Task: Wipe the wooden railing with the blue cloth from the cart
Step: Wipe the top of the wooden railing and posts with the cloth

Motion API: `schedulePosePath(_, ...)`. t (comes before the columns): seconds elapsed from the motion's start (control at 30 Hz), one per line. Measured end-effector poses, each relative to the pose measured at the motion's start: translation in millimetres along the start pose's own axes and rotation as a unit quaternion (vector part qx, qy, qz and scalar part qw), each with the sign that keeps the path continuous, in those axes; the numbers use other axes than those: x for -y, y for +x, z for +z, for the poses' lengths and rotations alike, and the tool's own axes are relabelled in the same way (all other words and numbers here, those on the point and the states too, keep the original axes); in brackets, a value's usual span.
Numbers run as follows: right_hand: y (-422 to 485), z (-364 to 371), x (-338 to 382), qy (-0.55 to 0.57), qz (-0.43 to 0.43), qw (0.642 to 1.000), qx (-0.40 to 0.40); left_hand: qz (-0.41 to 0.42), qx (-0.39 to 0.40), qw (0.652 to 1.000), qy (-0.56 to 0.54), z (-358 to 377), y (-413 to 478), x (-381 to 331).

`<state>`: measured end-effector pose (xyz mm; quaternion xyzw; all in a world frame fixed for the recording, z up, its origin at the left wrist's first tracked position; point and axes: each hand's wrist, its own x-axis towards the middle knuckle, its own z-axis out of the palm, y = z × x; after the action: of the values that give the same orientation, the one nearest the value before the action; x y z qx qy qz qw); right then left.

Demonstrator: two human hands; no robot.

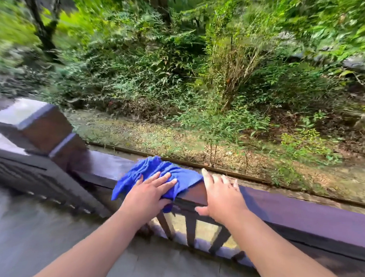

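A dark wooden railing (299, 210) runs from the left post down to the right edge of the view. A crumpled blue cloth (155, 168) lies draped over its top rail, one corner hanging down on my side. My left hand (148, 193) presses flat on the cloth, fingers spread, thumb under the hanging edge. My right hand (219, 195) rests on the bare rail just right of the cloth, fingers over the top and thumb on the near face. No cart is in view.
A thick square wooden post (45, 127) stands at the railing's left end, where another railing section (21, 166) meets it. Balusters (190, 229) show under the rail. Grey paving (50, 233) lies under me. Beyond the rail are a gutter and dense green bushes (180, 65).
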<state>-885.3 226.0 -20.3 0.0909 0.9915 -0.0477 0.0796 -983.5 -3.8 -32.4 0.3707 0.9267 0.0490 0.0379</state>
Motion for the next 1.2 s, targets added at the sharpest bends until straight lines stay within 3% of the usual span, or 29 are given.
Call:
schedulePosePath(0.43, 76.7, -8.7, 181.1, -0.018, 0.023, 0.999, 0.016, -0.032, -0.01, 0.998, -0.053, -31.2, -37.9, 231.5)
schedulePosePath(0.87, 80.4, -7.9, 189.1, -0.009, 0.05, 0.998, 0.024, -0.022, -0.033, 0.999, -0.037, -25.9, -46.7, 243.2)
schedulePosePath(1.07, 73.4, -15.0, 195.8, 0.001, 0.0, 1.0, -0.006, -0.128, 0.004, 0.984, 0.126, -52.2, -57.0, 240.8)
schedulePosePath(1.13, 74.0, -14.7, 208.9, 0.004, -0.049, 0.998, -0.031, -0.166, -0.014, 0.978, 0.125, -60.2, -55.1, 233.5)
schedulePosePath(1.2, 76.8, -13.6, 229.7, 0.022, -0.095, 0.994, -0.04, -0.2, -0.067, 0.976, 0.045, -58.2, -64.1, 237.5)
